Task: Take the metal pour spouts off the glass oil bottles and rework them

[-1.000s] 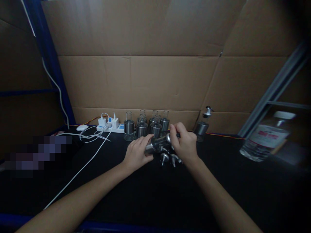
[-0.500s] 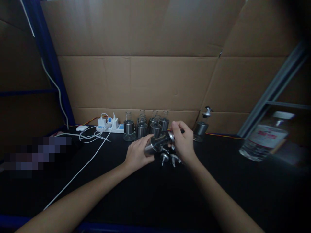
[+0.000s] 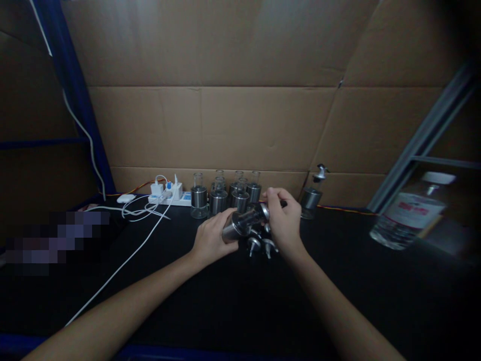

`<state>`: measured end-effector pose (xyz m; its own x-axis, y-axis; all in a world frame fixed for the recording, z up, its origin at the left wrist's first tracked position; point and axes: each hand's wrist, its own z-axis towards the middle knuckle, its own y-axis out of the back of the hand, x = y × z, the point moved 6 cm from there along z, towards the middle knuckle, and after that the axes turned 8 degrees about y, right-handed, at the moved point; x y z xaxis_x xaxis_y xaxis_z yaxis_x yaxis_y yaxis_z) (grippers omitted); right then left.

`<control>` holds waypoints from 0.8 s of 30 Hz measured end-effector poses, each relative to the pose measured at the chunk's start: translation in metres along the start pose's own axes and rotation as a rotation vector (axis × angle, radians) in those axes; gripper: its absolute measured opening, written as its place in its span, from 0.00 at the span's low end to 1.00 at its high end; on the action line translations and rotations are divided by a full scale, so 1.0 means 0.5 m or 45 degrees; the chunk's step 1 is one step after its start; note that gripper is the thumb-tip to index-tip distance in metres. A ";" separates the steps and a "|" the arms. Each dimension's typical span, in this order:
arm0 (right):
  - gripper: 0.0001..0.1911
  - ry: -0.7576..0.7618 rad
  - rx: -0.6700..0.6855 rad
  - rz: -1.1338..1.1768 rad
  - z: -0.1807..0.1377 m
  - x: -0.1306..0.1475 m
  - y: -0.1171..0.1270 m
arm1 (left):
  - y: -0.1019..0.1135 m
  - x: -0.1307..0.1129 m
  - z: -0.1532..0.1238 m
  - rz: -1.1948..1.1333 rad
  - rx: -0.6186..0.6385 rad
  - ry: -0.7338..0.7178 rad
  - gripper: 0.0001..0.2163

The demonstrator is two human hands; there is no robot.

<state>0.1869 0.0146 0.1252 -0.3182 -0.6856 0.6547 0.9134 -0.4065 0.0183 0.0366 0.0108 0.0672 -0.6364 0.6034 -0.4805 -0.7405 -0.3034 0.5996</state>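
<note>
Tilted with its neck up to the right, a glass oil bottle with a steel sleeve (image 3: 236, 226) is in my left hand (image 3: 213, 234), whose fingers wrap round its body. My right hand (image 3: 284, 215) is closed on the pourer spout (image 3: 265, 211) at the bottle's neck; the fingers partly hide it. Several loose pourer spouts (image 3: 254, 244) lie on the black table just below the bottle. Behind my hands stands a group of similar bottles without spouts (image 3: 218, 199). One bottle fitted with a spout (image 3: 311, 196) stands upright to the right.
A large clear plastic bottle with a white cap (image 3: 413, 213) stands at the right. At the back left lies a white power strip (image 3: 184, 199) with plugs and tangled white cables (image 3: 145, 243). A cardboard wall (image 3: 225, 125) closes off the back of the black table (image 3: 240, 311).
My right hand has turned slightly at the bottle's neck, its fingers still on the spout. My left hand and the bottle stay almost in place.
</note>
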 end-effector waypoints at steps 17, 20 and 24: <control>0.09 1.230 0.100 -1.149 -0.031 0.113 0.003 | 0.001 0.002 0.003 -0.025 0.001 0.040 0.29; 0.09 1.154 -0.010 -1.173 -0.014 0.107 0.032 | 0.007 0.018 0.003 -0.069 -0.040 0.131 0.29; 0.11 0.788 -0.089 -1.067 0.016 0.074 0.065 | 0.013 0.046 0.005 -0.148 -0.092 0.230 0.30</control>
<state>0.2068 -0.0188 0.1561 -0.9358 -0.3492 -0.0492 0.3294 -0.9155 0.2310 0.0178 0.0245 0.0614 -0.5693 0.4975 -0.6545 -0.8206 -0.2953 0.4892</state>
